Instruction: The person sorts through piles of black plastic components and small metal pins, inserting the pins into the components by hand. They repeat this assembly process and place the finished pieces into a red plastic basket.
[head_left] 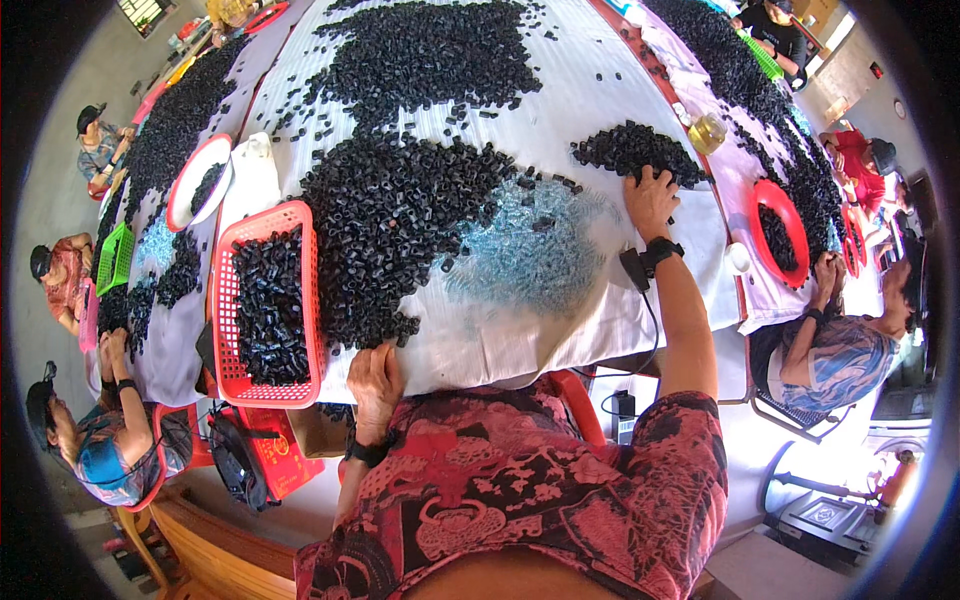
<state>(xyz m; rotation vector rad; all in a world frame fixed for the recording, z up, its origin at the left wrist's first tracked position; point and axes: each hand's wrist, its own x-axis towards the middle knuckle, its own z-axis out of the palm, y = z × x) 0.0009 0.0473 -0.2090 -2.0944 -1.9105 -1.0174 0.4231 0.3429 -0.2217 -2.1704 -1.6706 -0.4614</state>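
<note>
My right hand (652, 203) reaches forward to the near edge of a smaller pile of black plastic pieces (635, 150), its fingers apart and touching the pieces. At the table's front edge, my left hand (374, 384) is closed with the fingers curled together; whatever they may hold is hidden. Just beyond it spreads a large heap of small black tubular pieces (390, 220). Between the two hands lies a scatter of small clear bluish pieces (535, 245). A coral-red plastic basket (313, 300), full of black pieces, stands left of my left hand.
White cloth (470, 350) covers the table. A white oval basin (178, 200) stands at left, a red one (800, 250) at right. A yellowish jar (706, 133) stands beyond my right hand. A black cable (655, 330) hangs from a small device at my right wrist. Several people work at side tables.
</note>
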